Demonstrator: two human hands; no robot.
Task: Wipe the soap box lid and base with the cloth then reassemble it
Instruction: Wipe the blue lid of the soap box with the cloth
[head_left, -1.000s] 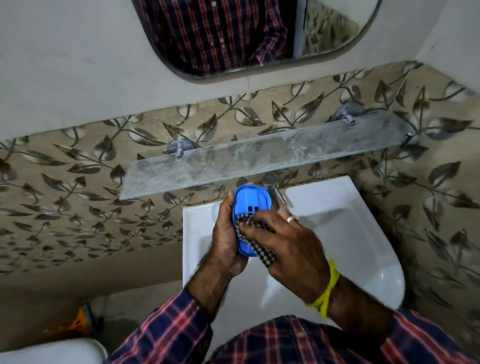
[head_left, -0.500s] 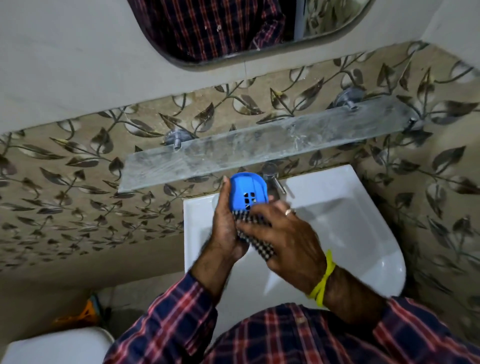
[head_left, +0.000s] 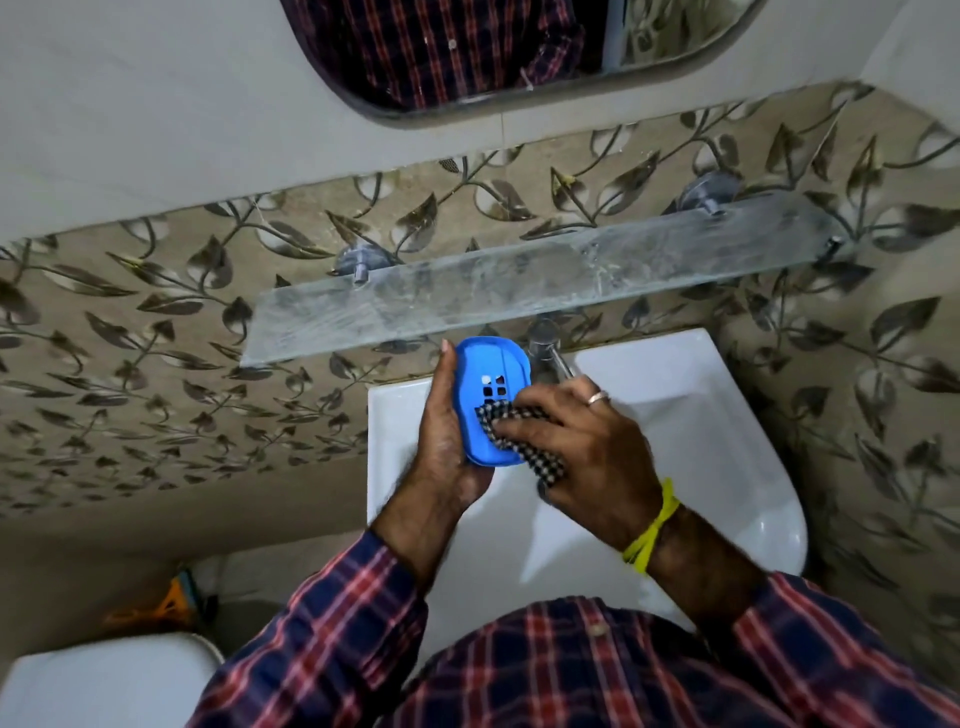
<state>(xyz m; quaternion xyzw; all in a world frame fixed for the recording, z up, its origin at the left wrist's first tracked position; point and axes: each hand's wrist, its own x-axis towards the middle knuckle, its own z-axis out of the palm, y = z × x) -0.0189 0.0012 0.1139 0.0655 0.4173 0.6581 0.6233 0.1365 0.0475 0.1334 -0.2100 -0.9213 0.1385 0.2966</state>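
The left hand (head_left: 441, 441) grips the blue soap box piece (head_left: 491, 400) by its long left edge, thumb along the rim, holding it up over the white sink (head_left: 727, 415). It has drain holes; whether it is lid or base I cannot tell. It looks light, stiff and slick, so an edge grip suits it. To the right, the right hand (head_left: 587, 457) is closed on the soft checked cloth (head_left: 524, 441), pressing it against the piece's near half.

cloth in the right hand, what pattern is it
The cloth has a small black-and-white check, seen best in the head view.
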